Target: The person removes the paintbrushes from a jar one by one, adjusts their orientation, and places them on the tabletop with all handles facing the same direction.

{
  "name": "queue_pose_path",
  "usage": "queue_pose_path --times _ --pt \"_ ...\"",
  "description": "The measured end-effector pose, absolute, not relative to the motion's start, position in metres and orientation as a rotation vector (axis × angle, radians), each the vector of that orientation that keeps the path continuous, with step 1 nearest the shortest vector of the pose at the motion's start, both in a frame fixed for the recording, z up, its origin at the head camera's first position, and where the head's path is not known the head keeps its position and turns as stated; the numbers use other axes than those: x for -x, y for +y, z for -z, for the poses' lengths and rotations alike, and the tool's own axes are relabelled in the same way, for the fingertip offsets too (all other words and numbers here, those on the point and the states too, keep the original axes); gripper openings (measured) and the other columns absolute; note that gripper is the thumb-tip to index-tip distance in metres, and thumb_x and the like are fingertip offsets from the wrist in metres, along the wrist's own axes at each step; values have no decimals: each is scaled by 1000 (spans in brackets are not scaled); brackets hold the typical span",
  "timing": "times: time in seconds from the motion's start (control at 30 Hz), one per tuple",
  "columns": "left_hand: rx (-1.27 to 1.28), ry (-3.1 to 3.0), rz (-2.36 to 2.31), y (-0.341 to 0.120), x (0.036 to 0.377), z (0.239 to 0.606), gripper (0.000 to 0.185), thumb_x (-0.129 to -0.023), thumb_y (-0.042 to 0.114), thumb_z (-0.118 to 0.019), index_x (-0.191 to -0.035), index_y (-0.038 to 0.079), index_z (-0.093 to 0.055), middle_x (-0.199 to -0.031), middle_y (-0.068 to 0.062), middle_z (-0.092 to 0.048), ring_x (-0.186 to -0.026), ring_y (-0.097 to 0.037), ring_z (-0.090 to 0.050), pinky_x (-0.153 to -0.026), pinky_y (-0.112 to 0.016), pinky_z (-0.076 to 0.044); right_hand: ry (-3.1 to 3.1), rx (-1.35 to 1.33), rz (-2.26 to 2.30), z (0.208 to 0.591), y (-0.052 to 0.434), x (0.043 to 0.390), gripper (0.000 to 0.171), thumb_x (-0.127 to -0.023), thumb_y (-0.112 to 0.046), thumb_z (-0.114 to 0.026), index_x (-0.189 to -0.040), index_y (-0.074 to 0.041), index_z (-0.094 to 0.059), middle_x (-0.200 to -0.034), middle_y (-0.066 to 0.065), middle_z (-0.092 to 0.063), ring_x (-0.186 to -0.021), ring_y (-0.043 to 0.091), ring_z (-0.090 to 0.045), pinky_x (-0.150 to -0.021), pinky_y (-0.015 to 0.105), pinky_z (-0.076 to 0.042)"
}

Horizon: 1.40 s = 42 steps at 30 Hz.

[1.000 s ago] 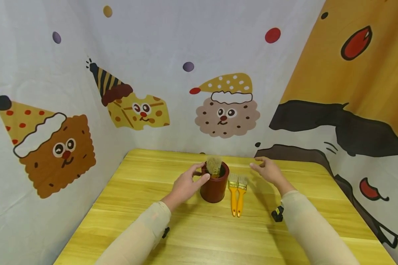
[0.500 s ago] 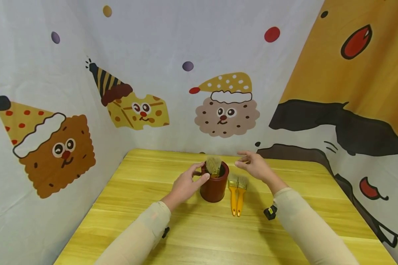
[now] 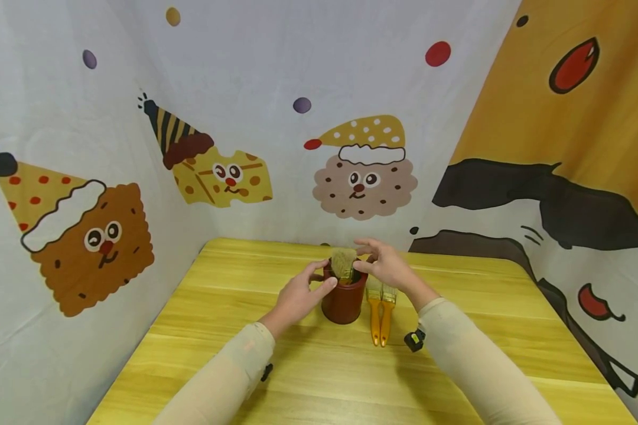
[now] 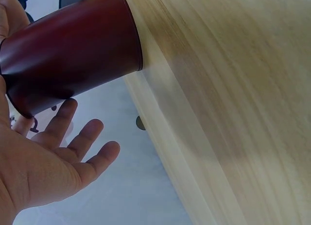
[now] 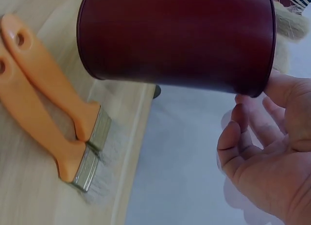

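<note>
A dark red cylindrical pot [image 3: 343, 306] stands upright on the table. Bristles of a paintbrush [image 3: 343, 262] stick up out of its mouth; the handle is hidden inside. My left hand [image 3: 299, 293] holds the pot's rim from the left between thumb and forefinger, while its other fingers spread loosely in the left wrist view. My right hand [image 3: 388, 267] hovers at the rim's right side, thumb close to the bristles, fingers relaxed and bent. Whether it touches the brush I cannot tell. Two orange-handled paintbrushes [image 5: 48, 84] lie side by side right of the pot, bristles pointing away.
The wooden table [image 3: 212, 307] ends at a printed cloth backdrop [image 3: 255, 77] behind and at both sides. A small black device [image 3: 414, 340] hangs under my right wrist, above the tabletop.
My right hand has moved left, from beyond the two lying brushes to the pot's rim beside the bristles. The left hand, the pot and the brushes have stayed in place.
</note>
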State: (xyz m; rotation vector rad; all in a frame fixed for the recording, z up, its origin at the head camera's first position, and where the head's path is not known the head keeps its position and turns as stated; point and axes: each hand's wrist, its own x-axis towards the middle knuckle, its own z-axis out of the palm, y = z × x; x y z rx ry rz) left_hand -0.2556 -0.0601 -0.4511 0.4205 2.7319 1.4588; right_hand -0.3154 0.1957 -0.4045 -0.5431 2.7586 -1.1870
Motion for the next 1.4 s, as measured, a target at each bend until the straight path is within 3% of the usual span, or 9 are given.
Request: queue_pose_path --times 0.2,0.47,0.57,0.73,0.83,0.93,1.17,1.27,1.4 --pt "-432 2726 -1460 -60 253 450 62 -105 65 -56 -161 40 -45 -156 -1 -60 -139 -30 -63 -102 -58 -56 2746 566 1226 407 188 314 61 -103 -29 -75 -159 -28 -52 -150 15 -64 -131 36 -64 -103 57 -56" --pt "-413 2726 -1454 -61 256 453 64 -104 67 -56 -161 40 -44 -153 -4 -63 -139 -34 -62 -100 -57 -57 2755 628 1295 406 185 310 57 -100 -32 -78 -154 -29 -58 -139 10 -70 -128 32 -61 -101 55 -55" --pt "-412 2726 -1450 -61 255 452 64 -104 67 -56 -161 40 -44 -153 -4 -63 -139 -33 -63 -101 -58 -57 2766 642 1306 406 183 307 56 -98 -31 -81 -151 -29 -61 -130 9 -70 -117 28 -63 -89 45 -56" --pt "-417 2712 -1455 -62 255 452 64 -104 67 -55 -162 41 -43 -154 -3 -62 -139 -31 -62 -102 -58 -56 2801 674 1261 409 181 305 49 -98 -31 -81 -145 -25 -67 -115 9 -66 -80 18 -56 -64 30 -47" --pt "-420 2715 -1452 -62 255 452 65 -104 69 -54 -162 41 -43 -154 -2 -62 -139 -30 -62 -102 -58 -56 2812 677 1239 407 179 302 45 -98 -29 -82 -141 -22 -70 -111 9 -67 -65 16 -48 -58 27 -44" --pt "-422 2721 -1447 -62 254 452 65 -104 69 -54 -161 42 -43 -154 -2 -63 -139 -30 -63 -102 -58 -56 2833 686 1213 407 178 301 44 -98 -28 -82 -139 -17 -71 -110 11 -68 -64 17 -49 -59 29 -44" --pt "-442 2711 -1461 -62 256 453 65 -104 69 -55 -161 42 -43 -153 -2 -63 -139 -33 -62 -100 -57 -57 2921 766 1090 408 180 301 46 -96 -27 -83 -138 -14 -71 -119 10 -75 -108 28 -68 -85 44 -59" --pt "-438 2713 -1467 -62 256 453 64 -104 69 -55 -161 42 -44 -152 -1 -64 -138 -33 -63 -99 -56 -57 2887 812 1058 404 181 301 46 -96 -23 -82 -140 -14 -70 -125 9 -76 -117 31 -71 -97 53 -59" --pt "-424 2720 -1465 -62 255 452 63 -104 68 -56 -160 43 -44 -151 -1 -65 -138 -32 -63 -99 -56 -57 2827 865 1000 398 183 302 47 -100 -19 -78 -145 -17 -67 -135 8 -74 -125 33 -70 -103 56 -57"
